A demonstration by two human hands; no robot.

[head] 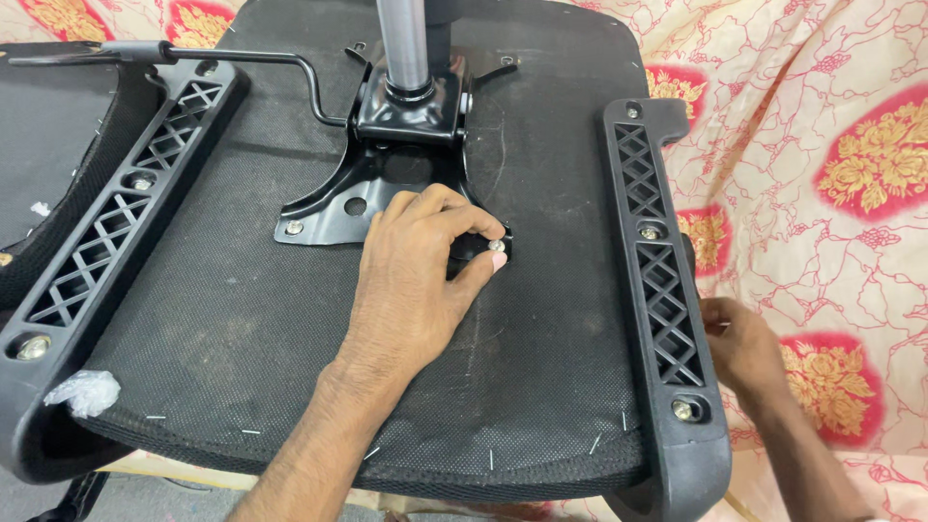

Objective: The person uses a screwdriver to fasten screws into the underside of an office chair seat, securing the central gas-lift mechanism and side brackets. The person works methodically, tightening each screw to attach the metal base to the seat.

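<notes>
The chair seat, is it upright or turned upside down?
Upside down: the chair seat shows its underside, with metal mounting plate and gas cylinder pointing up.

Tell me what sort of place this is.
Probably a home or small workshop where furniture gets assembled: an upturned office chair seat with its metal base plate lies on a flowered bedsheet, and the left hand fingers a bolt.
</notes>
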